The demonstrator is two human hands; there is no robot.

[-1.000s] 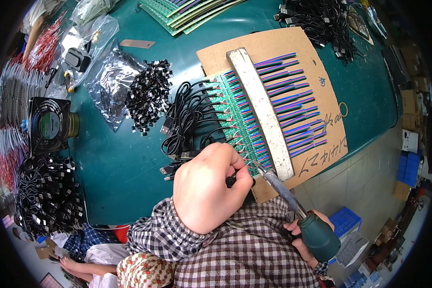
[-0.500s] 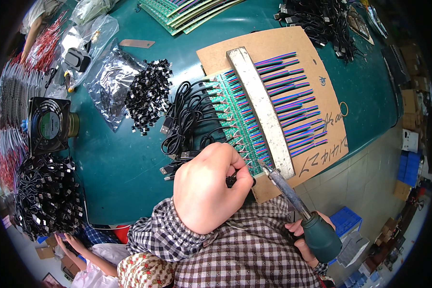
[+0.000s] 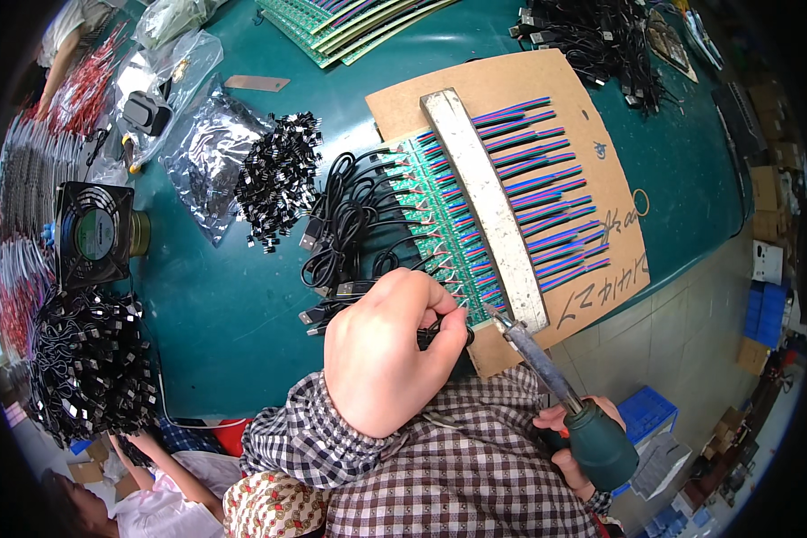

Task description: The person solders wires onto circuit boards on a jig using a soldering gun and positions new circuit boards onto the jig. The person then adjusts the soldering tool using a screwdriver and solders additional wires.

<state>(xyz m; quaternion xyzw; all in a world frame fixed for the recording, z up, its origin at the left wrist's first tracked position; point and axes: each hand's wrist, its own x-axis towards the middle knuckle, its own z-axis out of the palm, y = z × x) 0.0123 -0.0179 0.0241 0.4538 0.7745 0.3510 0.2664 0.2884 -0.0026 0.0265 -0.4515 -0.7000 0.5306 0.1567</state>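
My left hand is closed in a pinch on a black USB cable, beside the near end of a green circuit board panel. The thin wire ends at the fingertips lie over the board's edge. My right hand grips a soldering iron by its dark green handle. Its tip is close to the near end of the board; whether it touches cannot be made out. A worn metal bar lies across the colored wires fanning from the board. More black cables join the board's left side.
Brown cardboard lies under the board. Left of it are small black connectors, a plastic bag and a fan. A cable bundle hangs at the near left edge. Stacked boards sit at the back. Another person is at lower left.
The iron's tip and my left fingertips have shifted slightly at the board's near end. At lower left, the other person has leaned further into view.
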